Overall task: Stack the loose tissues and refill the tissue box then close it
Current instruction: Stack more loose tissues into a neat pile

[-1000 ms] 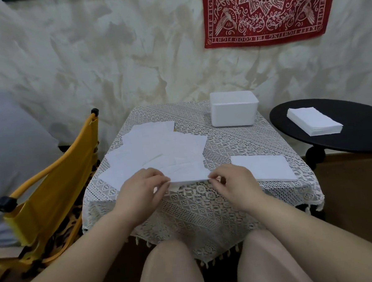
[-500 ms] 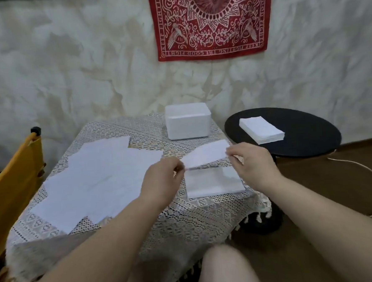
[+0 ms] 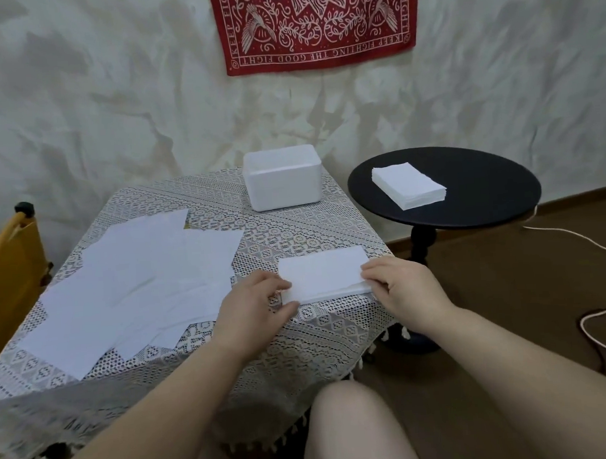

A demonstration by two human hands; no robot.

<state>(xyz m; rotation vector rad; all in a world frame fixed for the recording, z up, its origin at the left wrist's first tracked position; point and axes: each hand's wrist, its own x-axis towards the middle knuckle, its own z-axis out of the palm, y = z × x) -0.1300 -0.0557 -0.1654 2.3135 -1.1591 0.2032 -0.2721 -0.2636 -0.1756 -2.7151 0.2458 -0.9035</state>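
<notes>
A person squares a small stack (image 3: 324, 276) of tissues near the front right corner of a lace-covered counter (image 3: 294, 230). The left hand (image 3: 251, 305) pinches the stack's near left corner, thumb below and fingers on top. The right hand (image 3: 402, 289) touches its right end with curled fingers, though whether it pinches the edge cannot be told. Loose tissues (image 3: 134, 282) lie fanned and overlapping across the counter's left half. The white box (image 3: 282, 176) stands at the back edge, well apart from the stack. A second pile (image 3: 409, 185) rests on a black side table (image 3: 488, 200). The sheets look thin, light and limp, likely to slide or crumple. They are probably best held at opposite short edges and kept flat. Most of the stacking appears undone.
</notes>
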